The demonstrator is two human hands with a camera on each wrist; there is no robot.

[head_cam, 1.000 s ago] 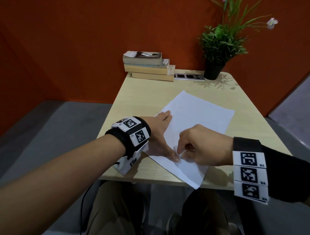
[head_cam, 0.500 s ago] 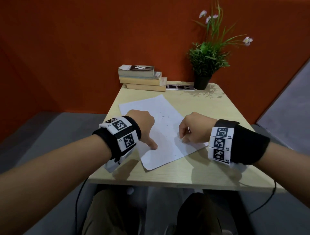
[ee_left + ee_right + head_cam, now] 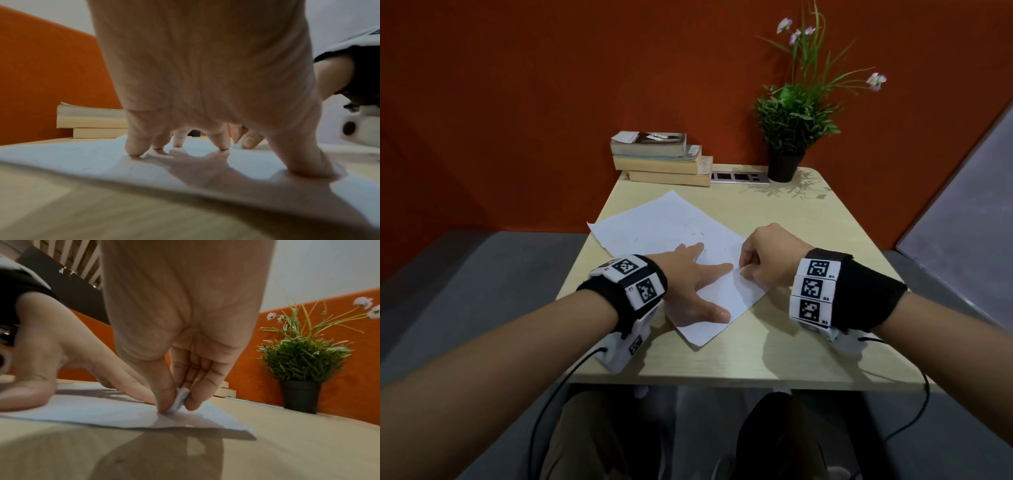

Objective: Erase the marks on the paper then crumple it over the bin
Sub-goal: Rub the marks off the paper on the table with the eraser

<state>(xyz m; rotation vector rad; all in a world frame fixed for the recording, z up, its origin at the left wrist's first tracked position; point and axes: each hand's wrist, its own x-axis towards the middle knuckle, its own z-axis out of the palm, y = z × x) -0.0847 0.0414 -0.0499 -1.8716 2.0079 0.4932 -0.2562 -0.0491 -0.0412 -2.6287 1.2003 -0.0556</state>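
1. The paper (image 3: 674, 240) is lying flat and skewed on the counter (image 3: 808, 240), around the middle of the head view.
2. The left hand (image 3: 688, 277) is pressing on the sheet with fingers spread and straight, fingertips (image 3: 135, 151) touching the paper.
3. The right hand (image 3: 770, 257), at centre right, is pinching a small white eraser (image 3: 180, 400) between thumb and fingers, its lower end touching the paper beside the left forefinger.
4. Books (image 3: 661, 157) and a potted plant (image 3: 791, 126) are standing along the counter's far edge, in the upper part of the frame.
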